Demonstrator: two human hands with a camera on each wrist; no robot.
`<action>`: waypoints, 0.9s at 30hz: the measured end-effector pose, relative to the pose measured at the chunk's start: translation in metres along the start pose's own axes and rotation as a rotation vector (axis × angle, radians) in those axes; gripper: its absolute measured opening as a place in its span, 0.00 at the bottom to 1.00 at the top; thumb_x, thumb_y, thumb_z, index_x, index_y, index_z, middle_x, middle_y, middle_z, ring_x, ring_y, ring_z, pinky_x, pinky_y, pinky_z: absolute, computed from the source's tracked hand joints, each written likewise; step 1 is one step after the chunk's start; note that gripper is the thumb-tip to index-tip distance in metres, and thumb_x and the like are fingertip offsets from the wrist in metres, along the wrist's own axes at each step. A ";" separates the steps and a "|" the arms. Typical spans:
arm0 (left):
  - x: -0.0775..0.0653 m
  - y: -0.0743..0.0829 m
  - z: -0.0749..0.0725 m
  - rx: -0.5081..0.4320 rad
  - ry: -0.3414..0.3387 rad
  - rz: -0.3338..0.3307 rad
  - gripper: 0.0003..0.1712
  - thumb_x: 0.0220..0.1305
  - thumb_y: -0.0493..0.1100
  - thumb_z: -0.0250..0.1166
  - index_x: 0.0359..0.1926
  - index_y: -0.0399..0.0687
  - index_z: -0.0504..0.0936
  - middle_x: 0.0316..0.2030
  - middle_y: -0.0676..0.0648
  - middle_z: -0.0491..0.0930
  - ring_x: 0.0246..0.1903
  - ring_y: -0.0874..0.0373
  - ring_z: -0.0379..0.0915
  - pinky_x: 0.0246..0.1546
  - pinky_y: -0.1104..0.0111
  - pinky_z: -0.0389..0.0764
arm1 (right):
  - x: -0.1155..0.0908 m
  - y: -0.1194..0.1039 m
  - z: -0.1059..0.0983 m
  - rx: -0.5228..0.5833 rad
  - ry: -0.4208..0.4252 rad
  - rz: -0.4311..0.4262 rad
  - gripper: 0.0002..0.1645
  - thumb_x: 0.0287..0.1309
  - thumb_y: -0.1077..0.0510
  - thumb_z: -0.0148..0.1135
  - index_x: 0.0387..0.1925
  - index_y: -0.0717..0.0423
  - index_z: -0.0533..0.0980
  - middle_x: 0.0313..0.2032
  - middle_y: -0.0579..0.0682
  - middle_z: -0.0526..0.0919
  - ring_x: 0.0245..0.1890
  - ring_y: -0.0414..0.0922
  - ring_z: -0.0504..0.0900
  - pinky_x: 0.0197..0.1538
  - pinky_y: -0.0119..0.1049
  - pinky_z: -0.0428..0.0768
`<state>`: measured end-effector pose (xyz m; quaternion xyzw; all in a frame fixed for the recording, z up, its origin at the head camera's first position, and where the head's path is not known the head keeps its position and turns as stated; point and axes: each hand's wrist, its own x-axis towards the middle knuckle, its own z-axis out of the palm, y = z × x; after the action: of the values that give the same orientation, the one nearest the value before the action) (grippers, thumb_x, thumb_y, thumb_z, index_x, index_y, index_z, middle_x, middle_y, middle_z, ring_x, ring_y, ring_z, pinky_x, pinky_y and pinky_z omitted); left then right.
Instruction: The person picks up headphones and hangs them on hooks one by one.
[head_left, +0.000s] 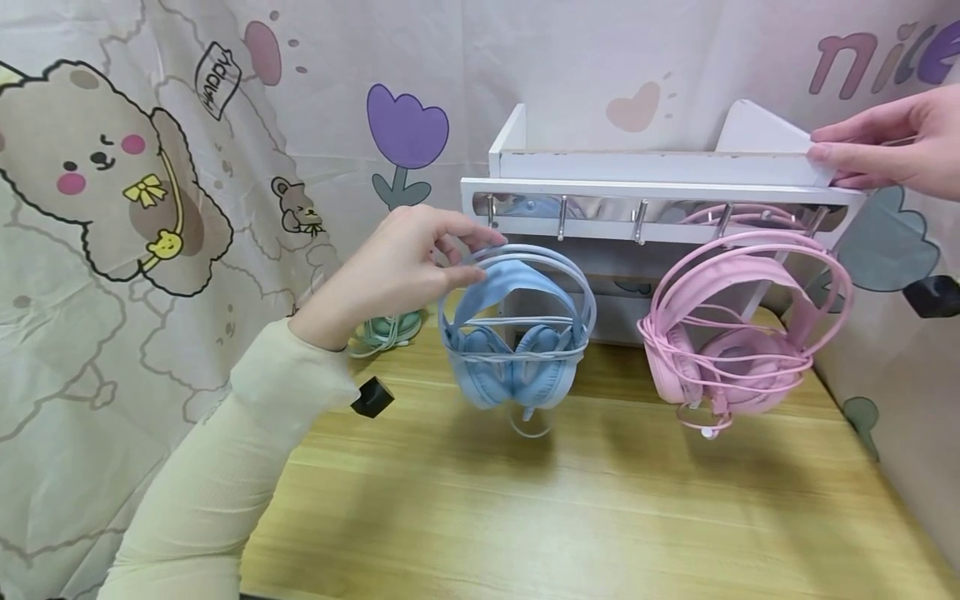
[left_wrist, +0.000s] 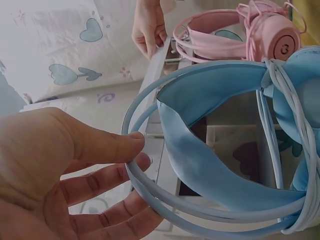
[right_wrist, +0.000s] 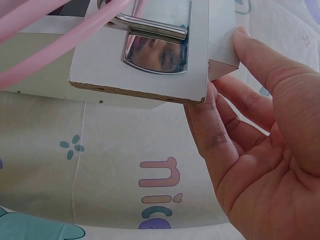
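Left hand (head_left: 420,258): thumb on one side of the band, fingertips on the other, pinching the outer hoop of a light-blue over-ear headset (head_left: 540,385) with a fabric inner strap and a pale cord wound across its cups. The headset is upright, cups down, in front of the left part of a white board shelf (head_left: 637,169), raised off a yellow wood-grain tabletop (head_left: 585,508). Cannot tell whether its hoop bears on a hook.

Right hand (head_left: 892,150): thumb and fingers pinch the right end of the shelf; in the right wrist view the thumb lies on one face of the board, fingers round the other.

Shelf front carries a row of silver metal hooks (head_left: 562,218) on a shiny strip. A pink over-ear headset (head_left: 753,371), its own pink cord wrapped round the cups, hangs at the right end of the row, cups above the tabletop, well apart from the blue one. Exact hook: cannot tell.

A mint-green corded item (head_left: 399,327) lies on the tabletop at left, partly hidden behind the left forearm. Cloth backdrop (head_left: 315,50) with printed bears, purple tulip and lettering.
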<state>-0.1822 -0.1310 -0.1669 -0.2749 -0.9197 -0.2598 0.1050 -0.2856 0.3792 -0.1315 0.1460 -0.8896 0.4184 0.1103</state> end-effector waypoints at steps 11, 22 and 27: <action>0.014 0.014 0.003 -0.033 -0.018 0.007 0.22 0.66 0.39 0.77 0.59 0.61 0.90 0.47 0.54 0.90 0.36 0.60 0.85 0.41 0.63 0.80 | -0.007 -0.004 0.000 -0.061 0.008 0.004 0.24 0.74 0.58 0.67 0.33 0.17 0.81 0.27 0.19 0.84 0.23 0.24 0.85 0.28 0.15 0.79; 0.026 0.025 0.004 -0.023 -0.018 0.037 0.22 0.65 0.39 0.77 0.59 0.59 0.90 0.46 0.52 0.87 0.36 0.58 0.82 0.46 0.64 0.79 | -0.006 -0.009 -0.002 -0.205 -0.006 0.076 0.09 0.74 0.51 0.68 0.48 0.27 0.85 0.27 0.19 0.81 0.24 0.24 0.84 0.30 0.16 0.80; 0.033 0.029 0.007 -0.029 -0.032 0.074 0.22 0.66 0.39 0.77 0.59 0.57 0.90 0.47 0.53 0.88 0.36 0.59 0.85 0.43 0.64 0.81 | -0.009 -0.011 0.000 -0.220 0.003 0.078 0.11 0.74 0.50 0.68 0.52 0.28 0.83 0.27 0.16 0.79 0.23 0.22 0.83 0.31 0.15 0.79</action>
<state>-0.1939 -0.0920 -0.1497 -0.3143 -0.9066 -0.2647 0.0960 -0.2733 0.3741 -0.1261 0.0976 -0.9351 0.3223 0.1105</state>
